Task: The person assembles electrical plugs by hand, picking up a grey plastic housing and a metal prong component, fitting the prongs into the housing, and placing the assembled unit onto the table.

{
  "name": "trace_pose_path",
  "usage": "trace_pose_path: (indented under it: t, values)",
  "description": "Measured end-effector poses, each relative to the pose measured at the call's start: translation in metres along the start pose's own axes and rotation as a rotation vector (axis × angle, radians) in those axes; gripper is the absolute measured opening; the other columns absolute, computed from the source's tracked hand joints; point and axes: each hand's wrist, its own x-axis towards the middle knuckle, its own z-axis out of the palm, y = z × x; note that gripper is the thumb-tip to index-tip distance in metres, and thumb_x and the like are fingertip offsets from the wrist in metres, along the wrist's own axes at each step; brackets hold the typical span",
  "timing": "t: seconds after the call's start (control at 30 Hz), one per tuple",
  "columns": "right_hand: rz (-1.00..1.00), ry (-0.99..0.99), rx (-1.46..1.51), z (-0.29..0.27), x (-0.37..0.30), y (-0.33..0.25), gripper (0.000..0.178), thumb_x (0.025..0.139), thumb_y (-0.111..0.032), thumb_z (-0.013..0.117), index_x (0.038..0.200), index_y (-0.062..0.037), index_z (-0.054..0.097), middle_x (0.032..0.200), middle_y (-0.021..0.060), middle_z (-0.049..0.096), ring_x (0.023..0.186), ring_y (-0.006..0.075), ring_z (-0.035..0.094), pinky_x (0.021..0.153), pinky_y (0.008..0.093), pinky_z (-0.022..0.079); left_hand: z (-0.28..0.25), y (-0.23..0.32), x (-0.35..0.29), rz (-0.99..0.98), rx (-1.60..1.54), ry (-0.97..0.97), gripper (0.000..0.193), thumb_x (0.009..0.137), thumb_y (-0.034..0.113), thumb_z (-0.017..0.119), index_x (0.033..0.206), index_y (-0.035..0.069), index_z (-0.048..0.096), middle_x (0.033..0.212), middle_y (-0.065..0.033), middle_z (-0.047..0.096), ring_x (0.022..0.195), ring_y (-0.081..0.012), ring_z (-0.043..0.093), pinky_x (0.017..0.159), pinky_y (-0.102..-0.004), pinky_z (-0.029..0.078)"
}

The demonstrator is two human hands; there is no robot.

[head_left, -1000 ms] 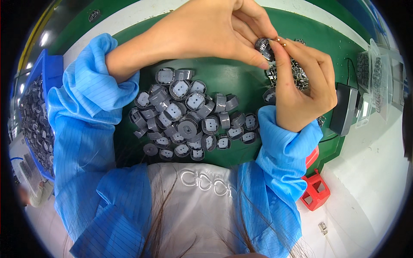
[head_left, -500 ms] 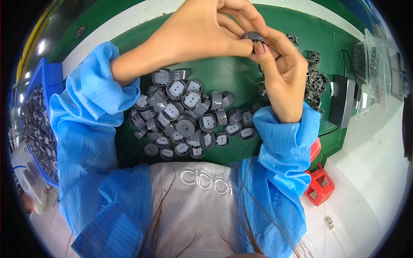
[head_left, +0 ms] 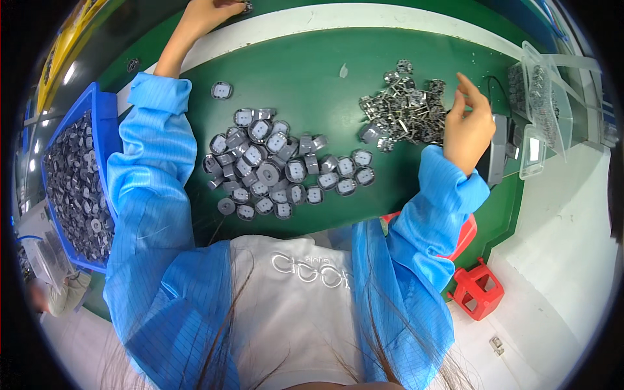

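My left hand (head_left: 203, 19) is stretched far out to the upper left, past the white ledge. Its thumb and fingertips pinch a small dark rounded part (head_left: 247, 7), partly cut off by the picture's top edge. Over the right side of the table hovers my right hand (head_left: 469, 129), its fingers apart and nothing visible in them. It is beside a heap of small silvery metal pieces (head_left: 409, 107). Grey plastic housings with pale faces and small holes (head_left: 267, 173) lie piled in the middle. One such housing (head_left: 221, 90) sits alone behind the pile.
A blue bin (head_left: 104, 136) full of small dark parts stands at the left. At the right are a dark box (head_left: 498, 153) and clear plastic containers (head_left: 552, 97). The white ledge (head_left: 292, 19) bounds the green table's far side. A red stool (head_left: 478, 289) stands lower right.
My hands have parted from the grey part they held together. The left went to the upper left with a small dark part; the right moved right and down, opening beside the metal heap.
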Motion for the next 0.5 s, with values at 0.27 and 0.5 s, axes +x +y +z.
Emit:
trace_pose_path:
  t: [0.27, 0.5]
  values:
    - [-0.092, -0.451, 0.147, 0.016, 0.044, 0.049, 0.019, 0.082, -0.004, 0.069, 0.1, -0.007, 0.074, 0.09, 0.0148, 0.072, 0.078, 0.0265, 0.071, 0.072, 0.0345, 0.055, -0.031, 0.156, -0.098, 0.118, 0.388, 0.07, 0.066, 0.086, 0.035, 0.072, 0.143, 0.015, 0.046, 0.148, -0.018, 0.039, 0.14, -0.0354, 0.031, 0.113, -0.045, 0.028]
    - [0.065, -0.453, 0.424, 0.04, 0.05, 0.068, 0.013, 0.087, -0.007, 0.069, 0.098, -0.0046, 0.074, 0.089, 0.0073, 0.073, 0.082, 0.0124, 0.068, 0.076, 0.0265, 0.053, -0.003, 0.223, -0.282, -0.277, 0.36, 0.026, 0.151, 0.033, 0.058, 0.09, 0.156, 0.016, 0.012, 0.157, -0.0297, 0.006, 0.141, -0.0581, 0.008, 0.109, -0.0691, 0.017]
